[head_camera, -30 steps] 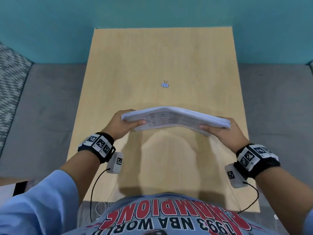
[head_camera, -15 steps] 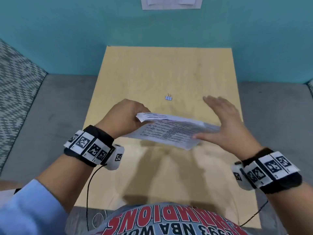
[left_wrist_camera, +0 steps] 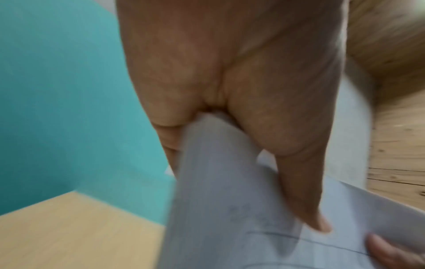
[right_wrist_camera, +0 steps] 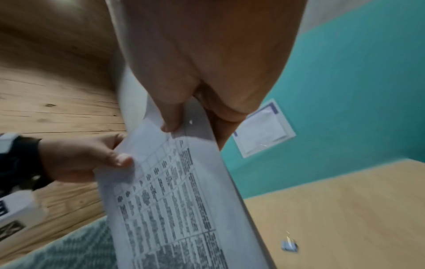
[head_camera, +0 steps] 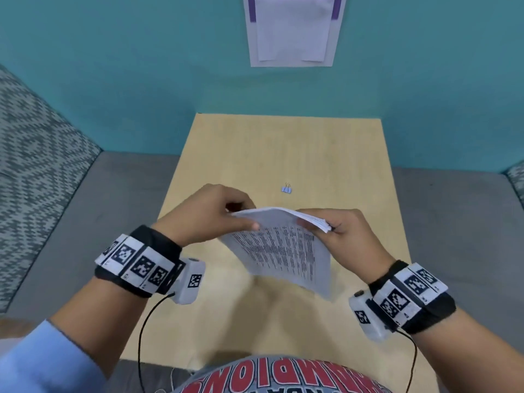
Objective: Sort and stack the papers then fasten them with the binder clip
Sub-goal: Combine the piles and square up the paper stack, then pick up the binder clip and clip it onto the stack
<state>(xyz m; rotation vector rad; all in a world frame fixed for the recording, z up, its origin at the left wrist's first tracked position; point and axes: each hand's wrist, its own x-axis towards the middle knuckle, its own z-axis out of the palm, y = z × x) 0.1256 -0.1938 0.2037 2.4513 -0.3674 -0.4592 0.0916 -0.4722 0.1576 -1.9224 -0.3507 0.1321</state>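
Observation:
Both hands hold a stack of printed papers (head_camera: 286, 251) in the air above the wooden table (head_camera: 312, 154). My left hand (head_camera: 224, 219) pinches the stack's upper left corner, thumb on the printed face. On the upper right corner my right hand (head_camera: 331, 228) grips the sheets, which hang down toward me. The left wrist view shows the papers (left_wrist_camera: 220, 200) wedged between thumb and fingers. In the right wrist view the printed table on the papers (right_wrist_camera: 174, 200) shows under my thumb. A small blue binder clip (head_camera: 287, 189) lies on the table beyond the hands, also in view as the clip (right_wrist_camera: 289, 246).
A teal wall rises behind the table, with a white sheet in a purple frame (head_camera: 292, 29) stuck on it. Grey carpet (head_camera: 113, 208) lies either side, and a patterned cushion (head_camera: 37, 154) stands at the left.
The stack went from lying flat between both hands to hanging upright. My right hand let go, opened, then took hold of the upper right corner. The view tilted up.

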